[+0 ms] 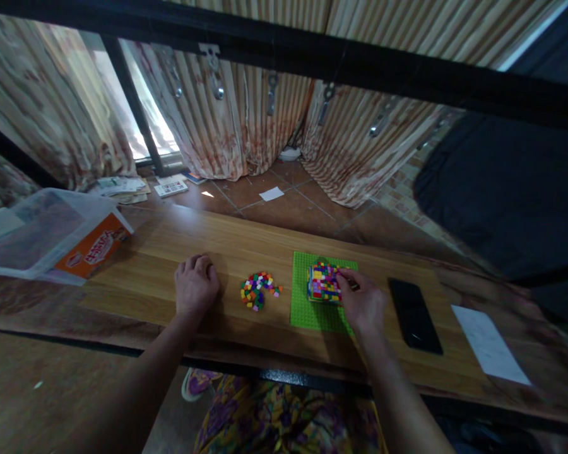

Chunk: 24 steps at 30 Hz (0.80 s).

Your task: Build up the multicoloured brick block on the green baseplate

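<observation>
- Right-hand grip stood in a narrow pinch at the right side of the brick block; whether a small piece sat between the fingertips could not be told.
- Left hand rested on the wooden surface, well left of the green baseplate, loosely curled; nothing showed in it, though its palm side was hidden.
- The brick block sat on the green baseplate, toward its far edge, with bare studs to its left and in front.
- Loose bricks lay just left of the green baseplate, and a black phone to its right.
- Good handling, as judged, called for squaring each piece over its studs, pressing straight down and sparing the walls any sideways push; the left hand seemed free to steady the green baseplate.
- The brick block's long axis seemed to run left to right, roughly along the green baseplate's near edge, but fingers covered its right end; its multicoloured top faced up, with no clear front.
</observation>
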{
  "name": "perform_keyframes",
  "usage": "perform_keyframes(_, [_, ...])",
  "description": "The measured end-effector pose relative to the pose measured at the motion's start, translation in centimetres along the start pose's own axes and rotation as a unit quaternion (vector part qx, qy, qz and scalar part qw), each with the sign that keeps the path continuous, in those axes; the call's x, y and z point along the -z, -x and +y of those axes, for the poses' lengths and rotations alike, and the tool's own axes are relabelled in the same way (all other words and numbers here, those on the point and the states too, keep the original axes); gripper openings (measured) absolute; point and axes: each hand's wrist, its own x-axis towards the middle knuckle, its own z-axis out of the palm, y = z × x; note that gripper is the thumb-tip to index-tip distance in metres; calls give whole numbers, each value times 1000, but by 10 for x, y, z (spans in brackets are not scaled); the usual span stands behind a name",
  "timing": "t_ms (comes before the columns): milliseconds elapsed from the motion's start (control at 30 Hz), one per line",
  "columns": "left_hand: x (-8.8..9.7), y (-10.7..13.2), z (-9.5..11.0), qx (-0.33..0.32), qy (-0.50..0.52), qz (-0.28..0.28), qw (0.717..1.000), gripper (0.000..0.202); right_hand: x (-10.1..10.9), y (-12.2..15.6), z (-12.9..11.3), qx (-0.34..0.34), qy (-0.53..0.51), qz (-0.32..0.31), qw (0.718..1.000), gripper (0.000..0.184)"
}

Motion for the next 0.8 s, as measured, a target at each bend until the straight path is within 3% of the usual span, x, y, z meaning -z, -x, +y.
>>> perform_keyframes(367, [1,0,1,-2,5,-3,1000,27,-8,-4,-2,63,43,-3,997,33])
perform_keyframes(800, [-2,0,-1,-3,-10,4,1000,30,-4,-6,0,66,55,-9,996,35])
